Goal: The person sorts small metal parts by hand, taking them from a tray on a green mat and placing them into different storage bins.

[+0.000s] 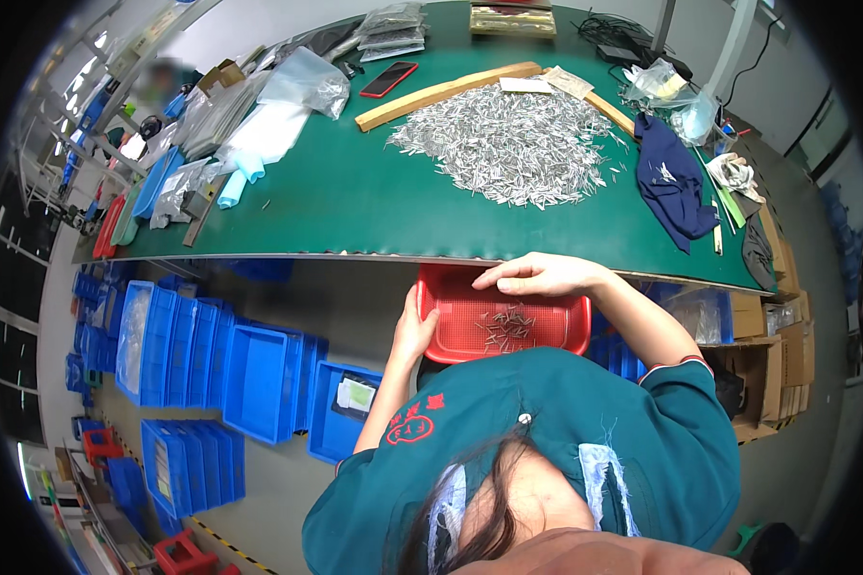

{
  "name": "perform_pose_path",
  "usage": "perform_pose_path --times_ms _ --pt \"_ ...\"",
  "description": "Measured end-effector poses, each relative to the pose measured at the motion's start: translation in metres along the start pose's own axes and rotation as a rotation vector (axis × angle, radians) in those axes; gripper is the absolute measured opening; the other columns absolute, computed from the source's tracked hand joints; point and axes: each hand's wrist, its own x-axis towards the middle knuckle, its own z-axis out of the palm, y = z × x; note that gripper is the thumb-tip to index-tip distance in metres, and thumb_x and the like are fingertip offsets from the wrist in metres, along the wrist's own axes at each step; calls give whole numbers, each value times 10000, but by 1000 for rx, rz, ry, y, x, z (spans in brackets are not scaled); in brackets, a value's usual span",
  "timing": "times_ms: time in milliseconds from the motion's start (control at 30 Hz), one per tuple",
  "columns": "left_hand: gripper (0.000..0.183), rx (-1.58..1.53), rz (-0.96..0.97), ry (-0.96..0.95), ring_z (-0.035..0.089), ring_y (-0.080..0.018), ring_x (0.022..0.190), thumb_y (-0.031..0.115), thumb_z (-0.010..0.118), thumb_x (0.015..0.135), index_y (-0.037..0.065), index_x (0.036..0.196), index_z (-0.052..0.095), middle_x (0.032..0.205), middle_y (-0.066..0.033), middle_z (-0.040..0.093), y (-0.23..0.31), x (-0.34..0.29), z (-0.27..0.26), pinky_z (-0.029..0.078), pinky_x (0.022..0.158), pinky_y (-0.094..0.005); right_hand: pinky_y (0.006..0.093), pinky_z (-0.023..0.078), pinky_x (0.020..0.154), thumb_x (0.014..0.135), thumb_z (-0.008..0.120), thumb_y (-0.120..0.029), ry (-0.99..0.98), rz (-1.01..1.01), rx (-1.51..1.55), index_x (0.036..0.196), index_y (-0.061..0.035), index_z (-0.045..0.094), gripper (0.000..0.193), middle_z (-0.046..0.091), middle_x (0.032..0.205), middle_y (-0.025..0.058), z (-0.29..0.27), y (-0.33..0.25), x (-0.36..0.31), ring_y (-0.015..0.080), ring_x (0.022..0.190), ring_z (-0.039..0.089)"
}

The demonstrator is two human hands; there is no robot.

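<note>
A red plastic basket (pixel 583 337) sits below the table's front edge, close against my body. Several small grey metal pieces (pixel 510 328) lie scattered on its bottom. My left hand (pixel 414 331) grips the basket's left rim, thumb over the inner side. Over the basket's far side, at the table edge, hovers my right hand (pixel 545 276), palm down, with its fingers stretched out and nothing visible in them. Beyond it, a large heap of similar metal pieces (pixel 518 144) is spread across the green table (pixel 326 206).
Wooden strips (pixel 451 94) border the heap's back. A phone (pixel 389 80) and plastic bags (pixel 302 81) lie at the left; dark blue cloth (pixel 676 182) lies at the right. Blue crates (pixel 259 383) stand on the floor at left, cardboard boxes (pixel 762 374) at right.
</note>
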Motion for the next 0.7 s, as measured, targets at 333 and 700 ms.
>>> perform_pose_path --times_ms 333,700 --pt "603 90 -5 -123 524 -380 1036 115 482 734 81 1307 294 1110 -236 538 49 -35 -43 421 866 -413 232 420 851 893 508 -295 75 7 125 1175 -31 525 386 571 1096 51 9 1 -18 92 979 523" --pt "609 -26 -15 -16 532 -395 998 145 469 754 111 1323 255 1095 -240 537 32 -53 -30 427 851 -428 165 399 509 914 460 -303 274 51 176 1060 -37 585 328 545 624 -31 -2 -1 -23 35 567 508"
